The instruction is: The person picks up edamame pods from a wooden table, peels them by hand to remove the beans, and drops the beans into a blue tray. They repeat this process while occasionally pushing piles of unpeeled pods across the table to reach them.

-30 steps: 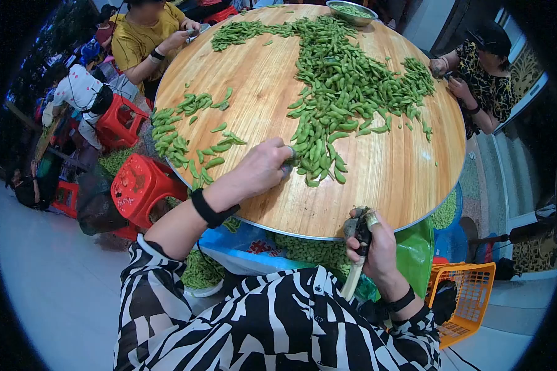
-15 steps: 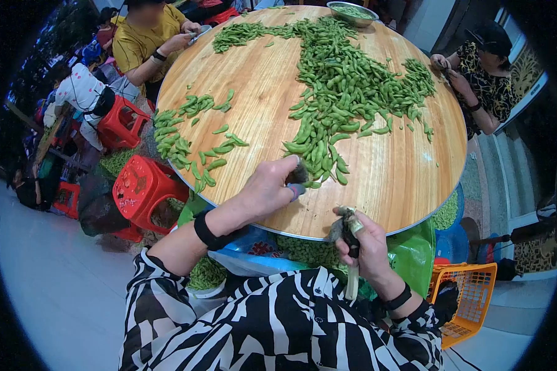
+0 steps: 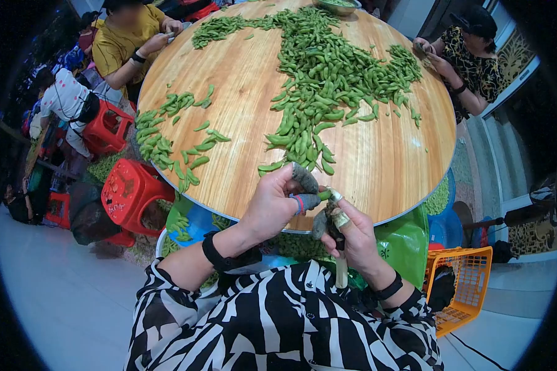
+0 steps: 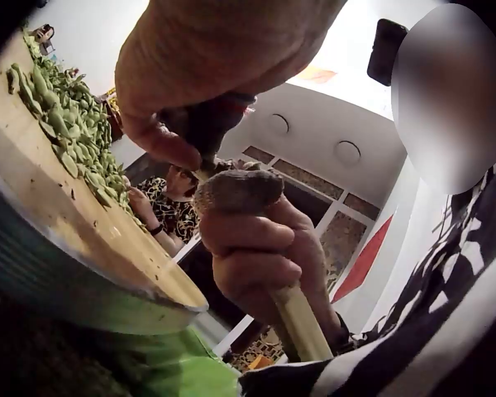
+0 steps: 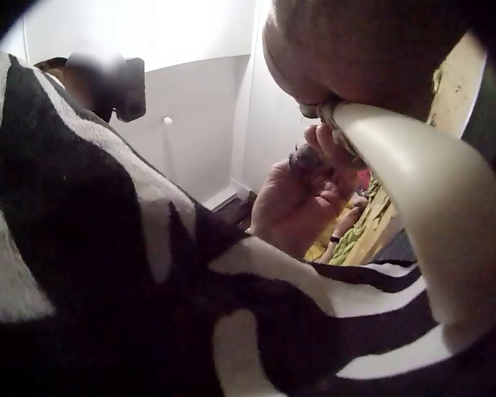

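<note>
Over the front edge of the round wooden table, the left hand (image 3: 271,206), its fingertips in dark covers, pinches one end of a green pod (image 3: 324,195). Close beside it, the right hand (image 3: 354,242) grips a tool with a pale handle (image 3: 341,272), its thumb wrapped in a light band. The pod lies between the two hands. In the left wrist view the pale handle (image 4: 300,324) runs down out of the right fist (image 4: 252,248); the tool's working end is hidden by the fingers. A large pile of green pods (image 3: 328,74) spreads beyond the hands.
A smaller group of pods (image 3: 151,139) lies at the table's left. A metal bowl (image 3: 337,7) stands at the far edge. Two people sit across the table. Red stools (image 3: 127,191) are at the left, an orange crate (image 3: 473,281) at the lower right, and a green bag (image 3: 402,247) under the edge.
The left hand has come back from the tip of the pile towards the right hand and now holds a pod against it. The view has shifted slightly.
</note>
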Demonstrator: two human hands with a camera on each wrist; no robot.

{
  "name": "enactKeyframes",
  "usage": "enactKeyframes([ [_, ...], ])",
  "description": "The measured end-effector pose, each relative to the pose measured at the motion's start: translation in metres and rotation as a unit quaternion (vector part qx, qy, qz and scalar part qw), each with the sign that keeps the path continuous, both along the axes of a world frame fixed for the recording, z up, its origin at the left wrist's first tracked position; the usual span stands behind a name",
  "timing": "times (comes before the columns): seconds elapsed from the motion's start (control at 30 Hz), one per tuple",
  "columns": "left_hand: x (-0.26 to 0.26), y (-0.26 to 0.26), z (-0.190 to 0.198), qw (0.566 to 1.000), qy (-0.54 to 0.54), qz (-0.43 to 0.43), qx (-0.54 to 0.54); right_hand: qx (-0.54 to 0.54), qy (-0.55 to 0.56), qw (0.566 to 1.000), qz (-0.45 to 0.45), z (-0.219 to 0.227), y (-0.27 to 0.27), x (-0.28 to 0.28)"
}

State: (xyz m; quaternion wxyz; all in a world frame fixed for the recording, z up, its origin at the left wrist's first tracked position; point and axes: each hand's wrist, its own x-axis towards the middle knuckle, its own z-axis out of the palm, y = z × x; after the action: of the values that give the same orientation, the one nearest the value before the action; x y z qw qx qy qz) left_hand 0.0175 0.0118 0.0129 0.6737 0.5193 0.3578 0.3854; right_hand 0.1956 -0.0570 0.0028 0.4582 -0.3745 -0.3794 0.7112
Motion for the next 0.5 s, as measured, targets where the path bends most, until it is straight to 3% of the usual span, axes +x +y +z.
enactKeyframes([
  [0.2,0.003,-0.010,-0.005,0.998,-0.019,0.026,0.056,0.023,0.024,0.999,0.003,0.000,-0.001,-0.001],
  [0.43,0.003,-0.008,-0.011,0.999,-0.017,0.008,0.040,0.055,-0.069,0.996,-0.015,0.003,0.002,0.008],
  [0.5,0.005,-0.005,-0.014,0.997,-0.073,-0.001,-0.018,0.075,-0.088,0.993,-0.011,0.004,0.003,0.010],
])
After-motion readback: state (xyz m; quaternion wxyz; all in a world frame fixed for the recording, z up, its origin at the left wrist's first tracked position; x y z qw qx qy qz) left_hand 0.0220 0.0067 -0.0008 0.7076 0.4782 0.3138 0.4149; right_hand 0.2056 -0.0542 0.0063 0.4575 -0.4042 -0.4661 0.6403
